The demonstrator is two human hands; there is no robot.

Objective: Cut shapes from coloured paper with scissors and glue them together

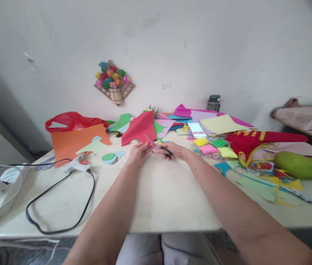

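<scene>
While the left hand (139, 153) pinches the lower edge of a red paper sheet (140, 127), the right hand (177, 150) grips black-handled scissors (167, 151), their blades at the sheet. The sheet is over the worktop (172, 198), mid-width toward the back edge. With the blades so close, a slip could nick the left hand; if the unsupported sheet flops, a cut could stray. Toward the worktop's left edge, the glue gun's (76, 166) looped cord (93, 188) could snag the left forearm (117, 198).

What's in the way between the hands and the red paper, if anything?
Nothing that I can see. The left hand pinches the red paper by its lower edge, and the right hand holds the scissors with their blades right up at that edge.
</scene>
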